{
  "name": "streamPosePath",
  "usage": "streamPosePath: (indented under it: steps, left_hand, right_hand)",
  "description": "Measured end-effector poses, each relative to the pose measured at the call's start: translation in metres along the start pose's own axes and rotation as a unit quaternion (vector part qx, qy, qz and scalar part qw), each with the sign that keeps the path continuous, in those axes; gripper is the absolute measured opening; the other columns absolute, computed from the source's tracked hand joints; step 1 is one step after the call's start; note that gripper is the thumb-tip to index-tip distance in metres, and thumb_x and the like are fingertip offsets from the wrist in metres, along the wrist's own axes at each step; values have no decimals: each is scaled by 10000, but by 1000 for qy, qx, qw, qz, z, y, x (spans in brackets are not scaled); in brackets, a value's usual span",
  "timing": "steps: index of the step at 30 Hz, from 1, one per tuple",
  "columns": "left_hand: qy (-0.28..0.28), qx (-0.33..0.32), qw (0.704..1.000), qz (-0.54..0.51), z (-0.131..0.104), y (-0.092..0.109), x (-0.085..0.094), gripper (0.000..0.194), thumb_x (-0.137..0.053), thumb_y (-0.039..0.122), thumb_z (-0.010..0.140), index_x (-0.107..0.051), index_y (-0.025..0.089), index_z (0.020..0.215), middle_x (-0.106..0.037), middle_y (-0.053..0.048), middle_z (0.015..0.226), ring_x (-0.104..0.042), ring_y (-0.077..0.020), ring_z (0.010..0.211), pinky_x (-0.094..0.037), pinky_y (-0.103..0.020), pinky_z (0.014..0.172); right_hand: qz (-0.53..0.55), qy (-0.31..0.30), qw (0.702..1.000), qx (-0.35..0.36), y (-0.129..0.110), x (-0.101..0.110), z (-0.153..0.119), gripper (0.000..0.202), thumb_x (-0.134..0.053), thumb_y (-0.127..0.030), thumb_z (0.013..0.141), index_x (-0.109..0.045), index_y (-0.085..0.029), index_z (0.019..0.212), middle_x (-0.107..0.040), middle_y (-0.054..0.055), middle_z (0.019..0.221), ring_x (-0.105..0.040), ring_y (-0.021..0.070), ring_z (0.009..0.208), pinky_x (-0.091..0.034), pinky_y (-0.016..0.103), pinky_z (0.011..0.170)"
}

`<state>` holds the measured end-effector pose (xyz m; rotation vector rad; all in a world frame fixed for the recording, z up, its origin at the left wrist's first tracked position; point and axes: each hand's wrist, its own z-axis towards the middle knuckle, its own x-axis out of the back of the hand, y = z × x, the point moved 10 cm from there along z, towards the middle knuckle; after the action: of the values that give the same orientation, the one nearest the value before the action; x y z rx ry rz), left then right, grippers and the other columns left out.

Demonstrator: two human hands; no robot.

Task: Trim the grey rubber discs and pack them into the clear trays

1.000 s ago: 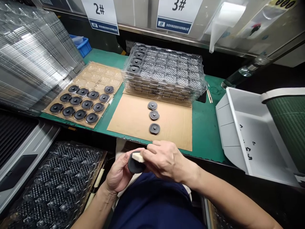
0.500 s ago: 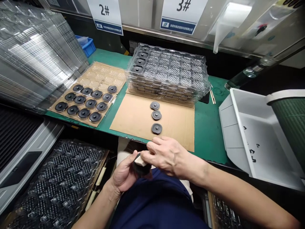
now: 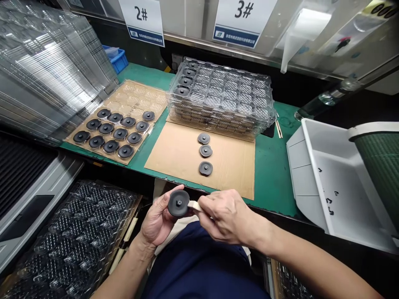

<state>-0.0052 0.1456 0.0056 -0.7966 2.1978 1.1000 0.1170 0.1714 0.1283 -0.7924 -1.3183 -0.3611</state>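
My left hand [image 3: 158,222] grips a round black plastic part [image 3: 178,203] by its edge, its dished face with the small central stud turned up toward me. Pinched in my right hand [image 3: 226,216] is a pale, cream-coloured strip [image 3: 195,205], perhaps folded cloth; its end meets the right rim of the black part. Both hands are over my lap, just in front of the bench edge. Beyond them, three similar black parts [image 3: 205,168] lie in a column on a cardboard sheet [image 3: 171,153].
A clear tray on cardboard [image 3: 146,97] at the left holds several black parts. Stacked clear trays [image 3: 224,99] stand at the back, with more trays [image 3: 59,74] at far left. On the right is a white bin [image 3: 299,166] containing small black scraps. Filled trays [image 3: 84,236] sit low left.
The black part has turned so that its studded face shows. My right hand has shifted slightly right and down, drawing the pale strip from over the part to its rim.
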Motion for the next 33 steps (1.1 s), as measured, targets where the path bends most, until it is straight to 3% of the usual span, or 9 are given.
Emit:
streamPosePath:
  steps: [4,10,14,16,19,22,25,28,33]
  left_hand:
    - [-49,36,998,28,0,-10,-9,411,-770,432,885,-776,167,1198,-802,-105,947,-761,-273,788,-641,-443,773]
    - [-105,138,985,13,-1,-43,-19,438,-661,536,941,-798,124,1007,-783,-124,857,-736,-265,696,-618,-406,660]
    - [-128,155,980,-2,-3,-46,-22,416,-684,524,929,-795,126,977,-776,-111,818,-737,-262,708,-623,-398,659]
    - [-132,117,984,-10,-3,-34,-22,403,-733,484,903,-778,149,1123,-792,-117,959,-752,-277,829,-632,-403,713]
    - [-95,19,995,-13,-1,-7,-16,539,-881,316,775,-726,215,1281,-768,-86,1180,-726,-253,1033,-608,-368,886]
    - [-62,-51,996,26,-2,11,-16,590,-932,208,683,-751,237,1244,-757,-70,1211,-691,-232,1124,-538,-311,1004]
    - [-62,-109,990,62,-7,23,-27,580,-956,236,651,-773,245,1202,-736,-84,1249,-656,-280,1201,-513,-337,1042]
    - [-53,-158,984,68,-13,34,-31,564,-965,264,647,-777,274,1178,-745,-79,1225,-632,-320,1255,-498,-384,1071]
    - [-4,-201,977,73,-19,48,-22,558,-986,253,602,-790,288,1123,-750,-60,1206,-633,-333,1261,-494,-404,1078]
  right_hand:
    - [1,20,1000,-15,2,2,-3,211,-479,-262,992,-536,-204,797,-597,0,681,-471,152,567,-236,340,596]
    - [-49,-14,994,92,-20,3,6,84,-596,-263,977,-588,-180,966,-614,28,822,-496,181,711,-287,344,643]
    - [-90,11,983,161,-30,8,8,105,-574,-182,971,-591,-181,1075,-590,54,927,-477,204,809,-277,349,651]
    - [-64,25,988,141,-23,11,9,68,-526,-173,996,-593,-176,1009,-573,55,923,-462,194,790,-289,341,655]
    - [4,42,998,38,-3,12,8,188,-457,-207,1038,-567,-177,889,-547,44,857,-449,172,719,-298,323,635]
    - [113,64,991,-19,-1,14,6,177,-444,-236,1043,-544,-187,904,-563,20,827,-461,149,674,-313,298,617]
    - [179,103,978,-19,-14,20,7,123,-453,-211,1014,-534,-199,922,-575,-2,803,-471,133,656,-334,272,631]
    - [178,104,978,-12,-23,21,8,117,-476,-210,977,-508,-208,864,-557,-13,747,-457,128,627,-308,273,610]
    - [145,117,981,-48,-14,19,5,152,-480,-200,959,-473,-210,808,-528,-21,689,-425,121,577,-259,289,577]
